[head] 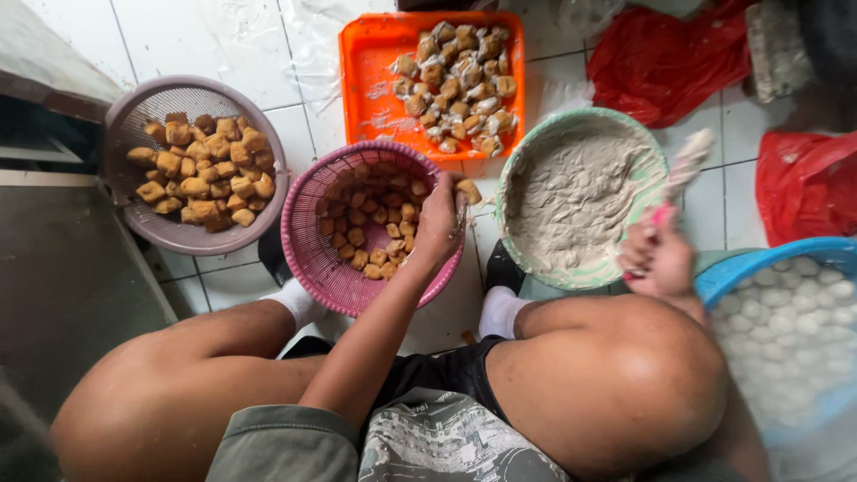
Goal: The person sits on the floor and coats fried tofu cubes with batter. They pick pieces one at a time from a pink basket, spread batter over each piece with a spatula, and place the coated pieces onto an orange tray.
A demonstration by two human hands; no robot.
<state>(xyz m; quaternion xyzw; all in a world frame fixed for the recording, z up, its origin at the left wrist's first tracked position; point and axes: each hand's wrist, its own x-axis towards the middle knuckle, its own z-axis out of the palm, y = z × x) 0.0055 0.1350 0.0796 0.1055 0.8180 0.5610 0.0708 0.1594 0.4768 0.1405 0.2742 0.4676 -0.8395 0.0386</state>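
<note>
Two hands: both busy over the tiled floor [250, 40], seen from the head camera.
Left hand [439, 223]: fingers closed round a fried tofu piece [468, 190], held over the rim of the pink basket [308, 259], which holds more browned cubes.
Right hand [659, 261]: curled tight on a pink-handled spoon [686, 168] (blurred), its paste-coated end above the green bowl [643, 147] of grey filling.
Behind: an orange tray [370, 71] of stuffed pieces.
Left side: a grey colander [147, 103] of tofu.
Right side: a blue basin [741, 268] of pale balls.
</note>
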